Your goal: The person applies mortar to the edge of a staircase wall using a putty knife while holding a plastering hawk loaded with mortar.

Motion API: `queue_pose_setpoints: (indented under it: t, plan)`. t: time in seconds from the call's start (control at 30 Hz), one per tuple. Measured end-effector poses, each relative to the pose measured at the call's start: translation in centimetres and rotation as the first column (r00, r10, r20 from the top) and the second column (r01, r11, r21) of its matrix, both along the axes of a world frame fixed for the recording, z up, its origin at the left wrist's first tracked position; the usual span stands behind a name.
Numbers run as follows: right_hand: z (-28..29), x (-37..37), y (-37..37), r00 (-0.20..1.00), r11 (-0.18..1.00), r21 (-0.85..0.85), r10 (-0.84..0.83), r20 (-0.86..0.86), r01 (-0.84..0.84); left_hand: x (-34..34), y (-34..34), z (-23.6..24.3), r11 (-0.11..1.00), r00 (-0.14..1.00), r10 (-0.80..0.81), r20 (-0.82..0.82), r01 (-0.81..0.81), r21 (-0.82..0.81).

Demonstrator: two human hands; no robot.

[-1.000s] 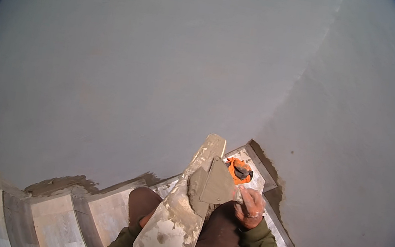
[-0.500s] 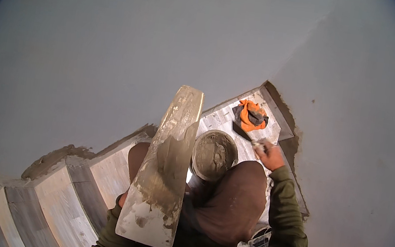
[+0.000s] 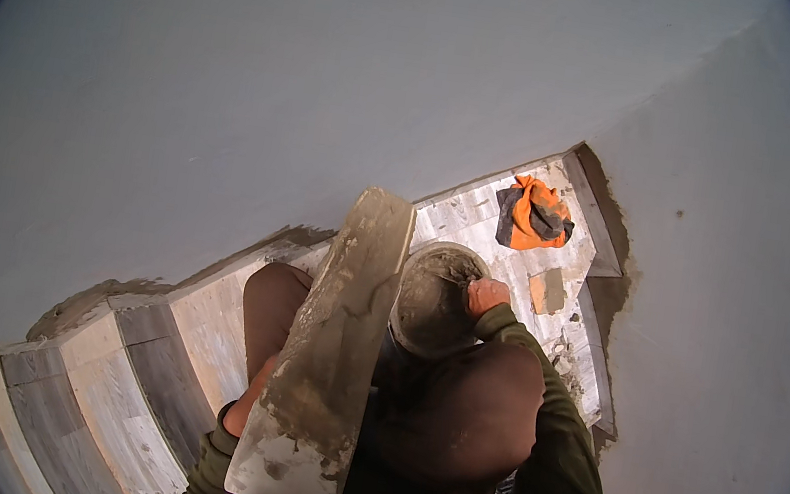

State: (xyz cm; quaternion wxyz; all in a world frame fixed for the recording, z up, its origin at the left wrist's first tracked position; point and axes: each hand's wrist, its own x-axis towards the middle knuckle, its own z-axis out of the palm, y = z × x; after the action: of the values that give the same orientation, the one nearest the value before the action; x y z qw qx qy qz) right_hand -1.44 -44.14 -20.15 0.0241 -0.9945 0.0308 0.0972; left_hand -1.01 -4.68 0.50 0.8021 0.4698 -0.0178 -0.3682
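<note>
A long, flat, pale piece (image 3: 322, 368), smeared with grey mortar, slants upright in front of me. My left hand (image 3: 254, 397) supports it from its left side, the fingers hidden behind it. A round bucket (image 3: 407, 325) with wet grey mortar inside stands just right of the piece, by my knees. My right hand (image 3: 487, 297) is closed at the bucket's right rim. The small trowel it holds shows plainly only in the earlier frame; its blade is now hard to make out inside the bucket.
An orange and dark grey cloth (image 3: 536, 214) lies on the wood-look tiled landing, near the wall corner. A mortar-smeared tile scrap (image 3: 548, 291) is right of the bucket. Tiled stairs (image 3: 150, 374) descend at left. Grey walls (image 3: 233, 103) rise ahead and right, mortar along their base.
My right hand has moved left from beside the bucket to its rim, taking the trowel into it. The tile scrap has come into sight. The view has shifted slightly.
</note>
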Motion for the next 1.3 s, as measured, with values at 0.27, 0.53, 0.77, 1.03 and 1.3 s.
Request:
queue_pose_setpoints:
  t: [0.27, 0.53, 0.77, 1.03, 1.3]
  plan:
    - [-2.3, -0.7, -0.2, 0.998, 0.999, -0.015, -0.036, -0.042, 0.035, -0.7, 0.1, -0.1, 1.000, 1.000, -0.004, -0.005, 0.004, 0.015]
    - [-2.2, -1.2, 0.4, 0.977, 0.988, 0.044, -0.142, -0.161, 0.151, -0.9, -0.1, 0.1, 1.000, 1.000, -0.018, 0.016, 0.018, 0.005]
    - [-2.1, -2.5, -0.4, 0.948, 0.932, 0.213, -0.256, -0.191, 0.295, -0.6, -1.2, 0.2, 0.999, 0.998, -0.034, 0.047, 0.035, -0.006]
    - [-2.7, -3.8, -5.8, 0.996, 0.737, 0.670, -0.077, -0.041, 0.085, -0.5, -1.6, -0.1, 0.996, 0.989, -0.054, 0.141, 0.064, -0.063]
    - [-6.1, -7.4, -9.0, 0.663, -0.024, 0.776, -0.503, -0.554, 0.631, 0.4, -5.3, 3.3, 0.964, 0.961, -0.103, 0.258, 0.160, -0.210]
